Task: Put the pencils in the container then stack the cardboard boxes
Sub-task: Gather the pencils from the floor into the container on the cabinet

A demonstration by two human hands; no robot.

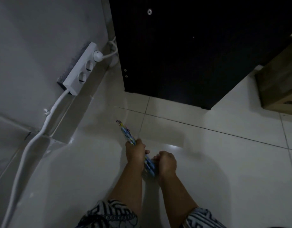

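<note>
A bundle of blue patterned pencils (125, 130) is held low over the white tiled floor. My left hand (135, 151) grips the bundle around its middle, with the far ends sticking out toward the wall. My right hand (165, 162) is curled around the near ends of the same pencils. A cardboard box (280, 83) stands at the right edge, partly cut off by the frame. No container is in view.
A dark cabinet (191, 55) rises straight ahead. A white power strip (81, 69) with one plug and a cable (31, 142) is fixed to the wall on the left. Glossy floor tiles (216, 153) spread to the right.
</note>
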